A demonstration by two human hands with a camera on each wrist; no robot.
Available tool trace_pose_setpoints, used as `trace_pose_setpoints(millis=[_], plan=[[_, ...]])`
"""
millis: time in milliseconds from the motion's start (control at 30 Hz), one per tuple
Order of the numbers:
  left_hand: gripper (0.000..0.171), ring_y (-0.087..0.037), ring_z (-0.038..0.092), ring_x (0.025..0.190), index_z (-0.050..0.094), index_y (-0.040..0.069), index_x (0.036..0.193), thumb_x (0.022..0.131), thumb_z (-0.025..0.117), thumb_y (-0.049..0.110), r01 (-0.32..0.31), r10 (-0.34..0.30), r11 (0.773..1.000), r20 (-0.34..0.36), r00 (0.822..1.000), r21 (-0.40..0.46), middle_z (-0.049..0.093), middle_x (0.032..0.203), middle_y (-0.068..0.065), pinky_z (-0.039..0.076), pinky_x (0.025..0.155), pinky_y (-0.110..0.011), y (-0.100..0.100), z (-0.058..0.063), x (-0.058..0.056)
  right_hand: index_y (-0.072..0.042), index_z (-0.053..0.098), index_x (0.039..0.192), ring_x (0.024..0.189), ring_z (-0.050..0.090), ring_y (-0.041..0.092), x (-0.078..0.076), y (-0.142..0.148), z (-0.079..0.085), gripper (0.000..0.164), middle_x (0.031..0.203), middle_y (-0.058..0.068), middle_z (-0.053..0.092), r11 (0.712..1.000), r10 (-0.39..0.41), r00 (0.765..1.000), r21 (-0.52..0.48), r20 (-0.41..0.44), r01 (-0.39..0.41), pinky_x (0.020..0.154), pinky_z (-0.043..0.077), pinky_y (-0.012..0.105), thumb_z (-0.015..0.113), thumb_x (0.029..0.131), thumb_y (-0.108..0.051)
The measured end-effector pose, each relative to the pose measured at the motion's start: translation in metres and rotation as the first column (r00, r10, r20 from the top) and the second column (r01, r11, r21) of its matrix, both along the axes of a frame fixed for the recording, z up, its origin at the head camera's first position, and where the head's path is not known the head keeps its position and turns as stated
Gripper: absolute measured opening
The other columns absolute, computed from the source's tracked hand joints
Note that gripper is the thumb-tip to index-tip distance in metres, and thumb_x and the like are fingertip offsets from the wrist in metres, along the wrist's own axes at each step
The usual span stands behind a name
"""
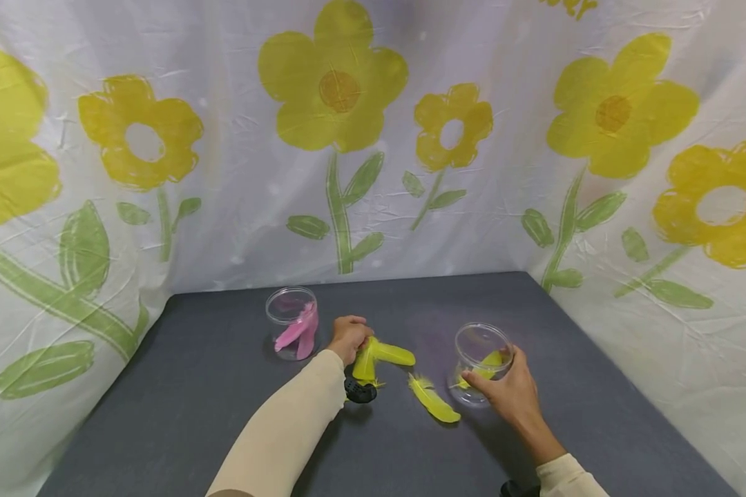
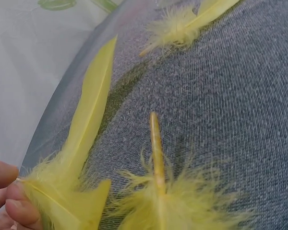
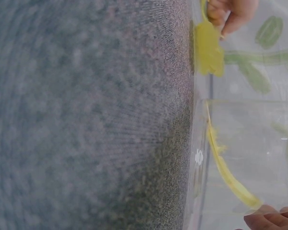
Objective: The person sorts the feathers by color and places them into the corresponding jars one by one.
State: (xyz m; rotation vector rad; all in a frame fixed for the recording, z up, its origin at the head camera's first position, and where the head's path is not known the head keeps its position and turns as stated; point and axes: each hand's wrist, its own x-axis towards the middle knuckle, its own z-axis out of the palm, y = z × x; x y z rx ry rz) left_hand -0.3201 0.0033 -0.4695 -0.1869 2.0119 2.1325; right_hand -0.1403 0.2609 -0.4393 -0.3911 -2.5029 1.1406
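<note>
Between thumb and fingers my left hand (image 1: 350, 337) pinches the base of a yellow feather (image 2: 89, 110), just above the table; whether a second one is in the pinch I cannot tell. Another yellow feather shows its bare quill (image 2: 157, 153) close to the left wrist camera. To the right, a loose yellow feather (image 1: 434, 400) lies on the table between my hands. My right hand (image 1: 516, 392) grips a clear plastic jar (image 1: 463, 366) from its right side, thumb in front. The jar stands open-topped, with a yellow feather (image 3: 225, 167) leaning inside it.
Left of my left hand stands a second clear jar (image 1: 278, 316) with pink feathers (image 1: 298, 333) in it. The dark grey table (image 1: 211, 386) meets a white curtain (image 1: 236, 228) with printed yellow flowers at the back and sides.
</note>
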Motion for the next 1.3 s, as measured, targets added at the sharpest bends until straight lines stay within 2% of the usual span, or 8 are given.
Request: trace_pose_setpoints(millis=[233,533,700,900,1100,1300], plan=[[0.029,-0.013,0.041,0.048,0.066,-0.008,0.108,0.079,0.066,-0.011,-0.002,0.0,0.997,-0.027,1.0,-0.074,0.054,0.067,-0.008,0.036,0.043,-0.023,0.002,0.0,0.002,0.004,0.029,0.14,0.119,0.044,0.042,0.0,0.0,0.001,0.102,0.131,0.023,0.046,1.0,0.0,1.0,0.0,0.012,0.0,0.095,0.035,0.057,0.085,0.07,-0.044],[0.027,-0.011,0.038,0.045,0.068,-0.009,0.106,0.08,0.065,-0.01,-0.001,-0.001,0.999,-0.032,0.999,-0.043,0.057,0.068,-0.007,0.035,0.043,-0.023,-0.002,0.008,0.005,0.005,0.031,0.139,0.117,0.045,0.042,0.001,-0.001,0.002,0.1,0.129,0.023,0.048,1.0,-0.007,1.0,0.0,0.001,0.007,0.094,0.035,0.056,0.086,0.069,-0.04],[0.022,-0.012,0.037,0.045,0.068,-0.009,0.101,0.08,0.065,-0.01,-0.047,0.048,0.999,-0.046,0.998,0.025,0.061,0.071,-0.009,0.033,0.043,-0.023,-0.004,0.02,0.007,0.005,0.031,0.139,0.117,0.045,0.041,0.002,-0.001,0.004,0.1,0.13,0.023,0.048,1.0,-0.006,1.0,-0.004,0.004,0.006,0.094,0.036,0.055,0.086,0.07,-0.041],[0.015,-0.012,0.041,0.047,0.071,-0.004,0.095,0.081,0.068,-0.008,-0.082,0.089,0.99,-0.056,0.994,0.113,0.062,0.071,-0.008,0.037,0.046,-0.023,-0.004,0.034,0.014,0.005,0.028,0.141,0.117,0.044,0.041,0.002,0.001,0.003,0.102,0.13,0.023,0.046,1.0,0.002,1.0,-0.009,0.014,-0.002,0.094,0.036,0.056,0.085,0.07,-0.041],[0.013,-0.013,0.045,0.053,0.071,-0.004,0.096,0.083,0.069,-0.006,-0.081,0.1,0.979,-0.096,0.99,0.186,0.064,0.079,-0.012,0.039,0.048,-0.024,0.0,0.053,0.024,0.006,0.026,0.142,0.118,0.043,0.042,0.001,0.002,0.002,0.104,0.131,0.025,0.045,1.0,0.005,1.0,-0.015,0.02,-0.004,0.095,0.035,0.057,0.085,0.071,-0.042],[0.012,-0.015,0.048,0.058,0.072,-0.001,0.096,0.084,0.07,-0.003,-0.048,0.083,0.972,-0.145,0.986,0.232,0.066,0.09,-0.014,0.042,0.052,-0.026,0.007,0.076,0.036,0.006,0.025,0.142,0.119,0.042,0.043,0.001,0.001,0.001,0.105,0.132,0.025,0.044,1.0,0.005,1.0,-0.019,0.026,-0.004,0.096,0.034,0.058,0.084,0.071,-0.043]])
